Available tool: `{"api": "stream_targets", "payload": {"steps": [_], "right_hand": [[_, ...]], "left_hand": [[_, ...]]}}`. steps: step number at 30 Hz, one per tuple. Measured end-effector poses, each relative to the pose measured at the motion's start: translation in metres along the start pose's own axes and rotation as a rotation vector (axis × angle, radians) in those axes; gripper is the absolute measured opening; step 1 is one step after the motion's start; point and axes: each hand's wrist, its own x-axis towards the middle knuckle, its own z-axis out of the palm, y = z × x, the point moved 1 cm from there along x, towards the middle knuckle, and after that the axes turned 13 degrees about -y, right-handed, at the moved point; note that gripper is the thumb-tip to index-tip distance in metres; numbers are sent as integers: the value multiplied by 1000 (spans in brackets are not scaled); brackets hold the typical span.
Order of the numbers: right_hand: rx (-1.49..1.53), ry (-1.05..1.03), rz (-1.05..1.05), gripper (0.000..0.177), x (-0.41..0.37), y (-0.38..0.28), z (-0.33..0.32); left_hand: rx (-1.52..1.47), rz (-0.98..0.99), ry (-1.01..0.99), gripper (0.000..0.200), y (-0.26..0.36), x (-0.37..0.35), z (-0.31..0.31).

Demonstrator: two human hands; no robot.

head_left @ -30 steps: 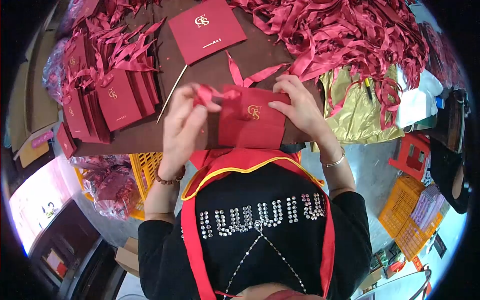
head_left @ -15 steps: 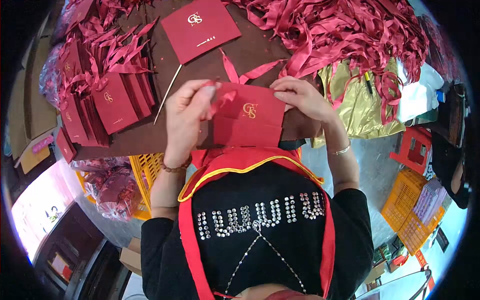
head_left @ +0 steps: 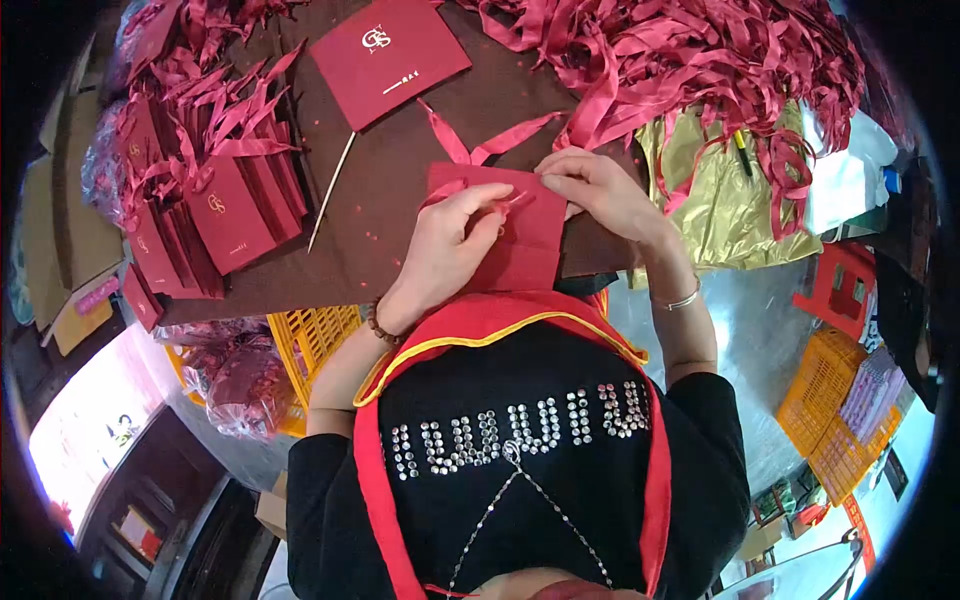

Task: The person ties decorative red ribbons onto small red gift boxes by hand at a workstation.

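A small dark-red paper bag (head_left: 535, 243) lies at the table's near edge, against my apron. My right hand (head_left: 603, 197) pinches its top right corner between thumb and fingers. Over the front of the bag, my left hand (head_left: 455, 236) has its fingertips closed on a red ribbon (head_left: 511, 200) and covers the gold logo. Two ribbon ends (head_left: 505, 138) stick out beyond the bag's top edge. Farther off lies a flat red bag (head_left: 390, 62) with a gold logo, a thin pale stick (head_left: 332, 190) beside its lower corner.
Stacked red bags with ribbons (head_left: 232, 212) stand at the left. A big heap of loose red ribbons (head_left: 680, 70) fills the back right, above gold plastic sheeting (head_left: 730, 220) with a yellow-and-black pen (head_left: 742, 153). Yellow crates (head_left: 318, 335) stand below the table.
My left hand has moved right with the ribbon, from the bag's left edge to over its middle, and now hides the logo. My right hand stays at the corner.
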Motion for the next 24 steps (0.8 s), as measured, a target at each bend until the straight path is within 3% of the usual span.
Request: {"api": "stream_targets", "payload": {"steps": [8,10,24], "right_hand": [[-42,53,-57,17,-7,0,2],[-210,42,-114,16,-7,-2,1],[-217,54,-122,20,-10,-15,6]], "left_hand": [[321,84,-2,18,7,8,9],[418,146,25,15,5,7,12],[503,202,166,6,17,19,9]]}}
